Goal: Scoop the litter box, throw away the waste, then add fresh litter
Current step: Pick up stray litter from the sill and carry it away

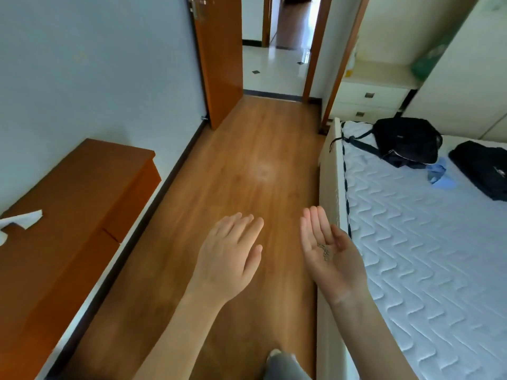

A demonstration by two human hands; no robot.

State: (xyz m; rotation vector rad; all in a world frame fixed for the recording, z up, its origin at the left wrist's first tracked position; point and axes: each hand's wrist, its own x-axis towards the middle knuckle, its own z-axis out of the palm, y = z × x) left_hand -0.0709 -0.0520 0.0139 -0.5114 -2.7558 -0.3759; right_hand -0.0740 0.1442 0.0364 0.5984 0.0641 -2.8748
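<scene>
1. Litter grains [325,252], a small dark scatter, lie in the cupped palm of the right hand [329,253], palm up, fingers [315,226] nearly straight and together
2. Left hand [229,256] hovers palm down over the wooden floor [247,149], fingers relaxed, holding nothing
3. Bed [425,242] lies just right of the right hand
4. Black bags [406,144] rest on the bed

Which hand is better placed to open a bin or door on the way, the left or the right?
Probably the left hand: it is palm down and holds nothing. The right hand is palm up, carrying small dark grains.
</scene>
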